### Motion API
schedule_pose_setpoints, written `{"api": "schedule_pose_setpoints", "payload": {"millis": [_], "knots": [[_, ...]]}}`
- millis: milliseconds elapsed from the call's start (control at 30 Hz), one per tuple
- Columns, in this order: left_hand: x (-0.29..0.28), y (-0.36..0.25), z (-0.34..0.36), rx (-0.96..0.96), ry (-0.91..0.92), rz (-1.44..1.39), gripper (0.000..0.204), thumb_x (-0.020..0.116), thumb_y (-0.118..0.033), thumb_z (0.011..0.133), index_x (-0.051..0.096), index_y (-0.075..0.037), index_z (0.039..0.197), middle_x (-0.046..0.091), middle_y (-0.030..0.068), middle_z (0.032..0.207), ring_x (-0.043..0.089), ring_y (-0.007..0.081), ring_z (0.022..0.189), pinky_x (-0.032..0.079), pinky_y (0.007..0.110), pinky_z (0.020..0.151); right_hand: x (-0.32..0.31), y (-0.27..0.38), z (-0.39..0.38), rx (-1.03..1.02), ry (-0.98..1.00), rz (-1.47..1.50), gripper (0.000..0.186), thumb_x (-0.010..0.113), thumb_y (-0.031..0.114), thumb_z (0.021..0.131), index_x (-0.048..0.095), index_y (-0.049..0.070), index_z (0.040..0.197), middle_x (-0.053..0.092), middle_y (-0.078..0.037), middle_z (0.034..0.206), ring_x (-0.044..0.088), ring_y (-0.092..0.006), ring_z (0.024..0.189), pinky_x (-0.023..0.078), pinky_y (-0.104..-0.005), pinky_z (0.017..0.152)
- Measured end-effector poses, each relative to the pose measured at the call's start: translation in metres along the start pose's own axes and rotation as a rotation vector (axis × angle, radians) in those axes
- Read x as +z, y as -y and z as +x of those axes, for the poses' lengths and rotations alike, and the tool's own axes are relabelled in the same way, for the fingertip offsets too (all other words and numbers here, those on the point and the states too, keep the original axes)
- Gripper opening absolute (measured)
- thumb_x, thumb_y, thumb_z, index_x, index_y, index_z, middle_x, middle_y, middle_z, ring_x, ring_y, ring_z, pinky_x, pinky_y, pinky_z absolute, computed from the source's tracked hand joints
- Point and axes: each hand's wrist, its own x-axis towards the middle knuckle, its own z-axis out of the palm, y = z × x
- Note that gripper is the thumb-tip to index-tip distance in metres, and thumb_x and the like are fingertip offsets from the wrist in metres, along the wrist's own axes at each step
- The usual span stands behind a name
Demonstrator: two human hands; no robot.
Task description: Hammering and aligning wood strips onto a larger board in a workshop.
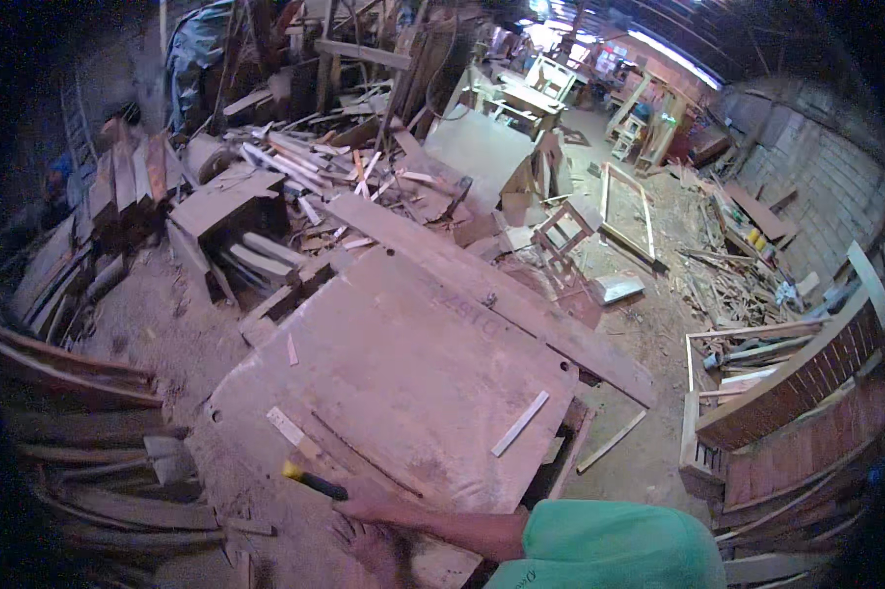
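Right hand (369,503) is closed round a slim black-and-yellow handled tool (315,481), approx 6-7 o'c in view; left hand (375,550) is just below it, fingers partly spread, in shadow, can't tell if it's holding anything. Step in hand, my guess: handling the tool by the near edge of the wide, pinkish-brown, dusty flat board (403,344). Next move prob calls for a firm R grip, w/ L fingers kept clear of the tool's working end.

Tool's look: yellow tip pointing to approx 10 o'c, dark section running into the fist; rest hidden, so can't ID the type. Board fills the centre, w/ round holes nr its corners and faded dark marking twd 12 o'c. On it: a short pale wood block (287,427) at 8 o'c, a long thin dark curved line (369,456) nr 6 o'c and a narrow whitish wooden strip (521,424) at 4 o'c.
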Motion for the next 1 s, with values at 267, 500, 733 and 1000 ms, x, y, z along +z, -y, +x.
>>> {"api": "schedule_pose_setpoints", "payload": {"millis": [267,500,733,1000], "knots": [[0.013,0.022,0.002,-0.11,0.103,0.106,0.062,0.05,-0.04,0.101,0.043,-0.009,0.155,0.041,0.0135,0.161,0.032,0.0355,0.152,0.013,0.06,0.126,-0.028,0.041,-0.046,0.018,-0.036,0.075,0.033,0.071,0.028,0.097,0.068,-0.002,0.111,0.068,-0.001,0.085,0.059,-0.0107,0.072,0.049,-0.0312,0.063],[0.012,0.017,0.009,-0.068,0.014,0.092,0.058,0.044,-0.032,0.104,0.039,-0.01,0.157,0.036,0.0117,0.165,0.029,0.0301,0.154,0.01,0.061,0.126,-0.041,0.073,-0.08,0.028,-0.208,0.211,0.023,0.076,0.022,0.093,0.067,0.002,0.103,0.066,-0.002,0.086,0.06,-0.0101,0.075,0.051,-0.0303,0.067],[0.013,0.016,0.009,-0.093,-0.063,0.093,0.049,0.045,-0.03,0.103,0.053,-0.006,0.145,0.051,0.0177,0.151,0.039,0.0341,0.147,0.022,0.058,0.123,-0.036,0.047,-0.104,-0.055,-0.256,0.201,0.019,0.077,0.016,0.089,0.067,0.003,0.1,0.065,-0.004,0.086,0.061,-0.0141,0.076,0.052,-0.032,0.068],[0.038,-0.024,0.075,-0.775,-0.086,-1.088,0.062,0.05,-0.048,0.105,0.056,0.005,0.137,0.063,0.0259,0.132,0.06,0.0443,0.119,0.046,0.049,0.104,-0.041,0.055,-0.122,-0.018,-0.257,0.444,0.009,0.068,0.014,0.101,0.061,0.008,0.098,0.06,0.006,0.082,0.057,-0.0056,0.071,0.05,-0.0244,0.063]]}}
